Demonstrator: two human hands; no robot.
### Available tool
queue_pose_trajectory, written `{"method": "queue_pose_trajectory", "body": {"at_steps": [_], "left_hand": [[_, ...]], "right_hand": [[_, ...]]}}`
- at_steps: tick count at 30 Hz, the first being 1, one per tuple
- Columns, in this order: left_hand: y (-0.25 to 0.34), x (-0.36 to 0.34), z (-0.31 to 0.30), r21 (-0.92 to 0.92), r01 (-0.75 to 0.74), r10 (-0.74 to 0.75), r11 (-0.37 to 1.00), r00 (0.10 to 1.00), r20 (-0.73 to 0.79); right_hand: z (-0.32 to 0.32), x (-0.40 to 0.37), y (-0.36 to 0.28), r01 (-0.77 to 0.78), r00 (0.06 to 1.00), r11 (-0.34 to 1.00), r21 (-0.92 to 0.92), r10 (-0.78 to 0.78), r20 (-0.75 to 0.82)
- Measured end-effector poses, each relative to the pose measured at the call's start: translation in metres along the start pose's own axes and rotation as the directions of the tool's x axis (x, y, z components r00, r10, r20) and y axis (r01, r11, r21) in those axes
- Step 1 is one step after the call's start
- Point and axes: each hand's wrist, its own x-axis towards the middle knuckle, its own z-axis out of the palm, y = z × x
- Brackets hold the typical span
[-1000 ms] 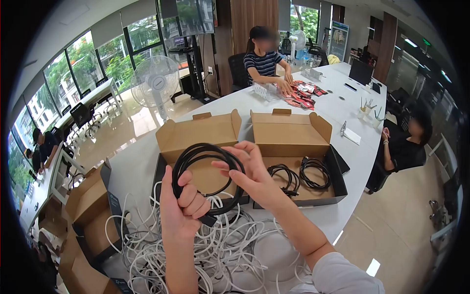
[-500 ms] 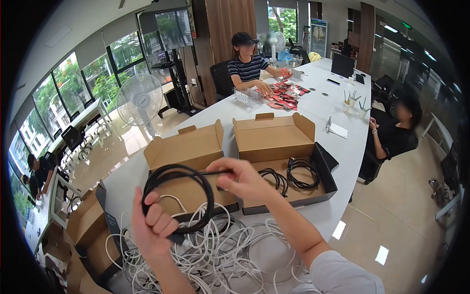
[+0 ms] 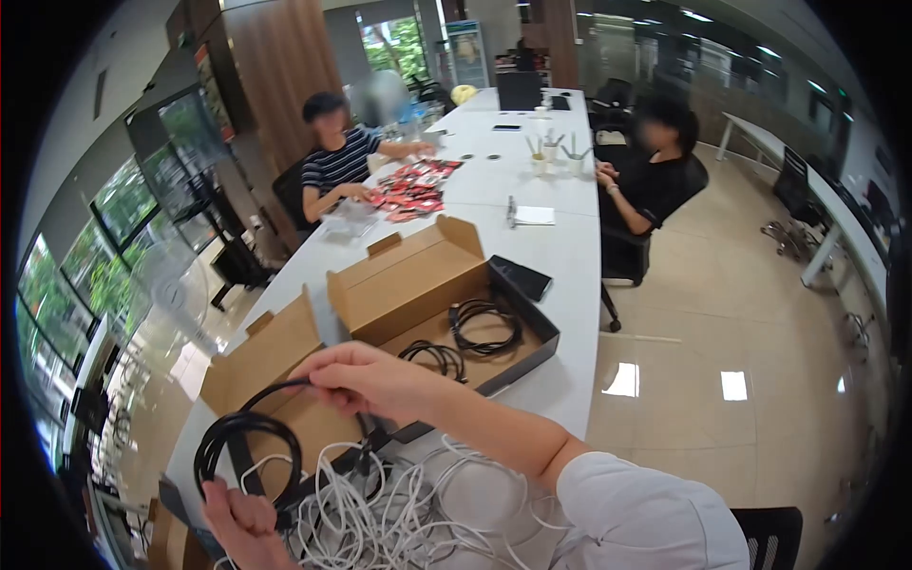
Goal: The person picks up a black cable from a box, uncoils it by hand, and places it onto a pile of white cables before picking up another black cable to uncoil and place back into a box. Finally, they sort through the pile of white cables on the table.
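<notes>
A coiled black cable (image 3: 211,454) is in my left hand (image 3: 242,522), whose fingers wrap round the lower side of the loops. My right hand (image 3: 356,378) pinches a length of the same cable, drawn out to the right of the coil. Just below the right wrist, a black plug (image 3: 378,440) shows over the white cables. Under both hands spreads a tangled heap of white cables (image 3: 380,518). Beyond my right forearm, an open cardboard box (image 3: 408,285) holds two coiled black cables (image 3: 486,328). Another open box (image 3: 275,347) stands behind the held coil, partly hidden.
A dark flat device (image 3: 521,278) lies beside the right box. Farther along the white table (image 3: 560,247), a person in a striped shirt (image 3: 342,157) handles red packets (image 3: 418,190). Another person in black (image 3: 651,180) sits at the right side. A fan (image 3: 171,285) stands left.
The view has swung to the right, so the table and boxes appear farther left. My right hand has drawn the cable length farther from the coil, which my left hand still holds.
</notes>
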Motion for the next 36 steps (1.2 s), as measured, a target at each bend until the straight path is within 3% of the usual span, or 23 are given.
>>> {"method": "queue_pose_trajectory", "body": {"at_steps": [2,9,12,13,15,23,29,36], "left_hand": [[0.003,-0.001,0.007,0.075,-0.015,0.022,0.997,0.997,-0.081],[0.015,-0.014,0.037,0.155,-0.094,0.103,0.983,0.993,-0.055],[0.009,-0.013,0.022,0.060,0.046,-0.047,0.997,0.999,0.015],[-0.001,-0.008,0.017,0.100,0.034,-0.035,0.994,0.999,0.007],[-0.022,0.000,0.012,0.178,0.003,-0.002,0.984,1.000,-0.010],[-0.024,-0.001,0.019,0.156,0.097,-0.096,0.983,0.995,-0.010],[-0.023,0.000,0.025,0.111,0.153,-0.154,0.982,0.988,0.003],[-0.018,-0.001,0.022,0.034,0.175,-0.175,0.984,0.984,-0.003]], "right_hand": [[0.003,-0.002,-0.004,-0.094,0.984,0.968,0.232,0.054,0.173],[0.021,-0.014,-0.007,-0.220,0.911,0.927,0.304,0.084,0.404],[0.034,-0.018,-0.002,-0.289,0.867,0.870,0.400,0.061,0.494],[0.036,-0.019,0.000,-0.296,0.861,0.862,0.412,0.053,0.507],[0.034,-0.017,0.002,-0.245,0.872,0.864,0.439,0.000,0.489],[0.030,-0.011,0.000,-0.193,0.903,0.806,0.560,-0.077,0.422],[0.026,-0.002,0.005,-0.074,0.948,0.860,0.506,-0.098,0.304],[0.035,-0.007,0.003,0.096,0.911,0.943,0.317,-0.211,0.354]]}}
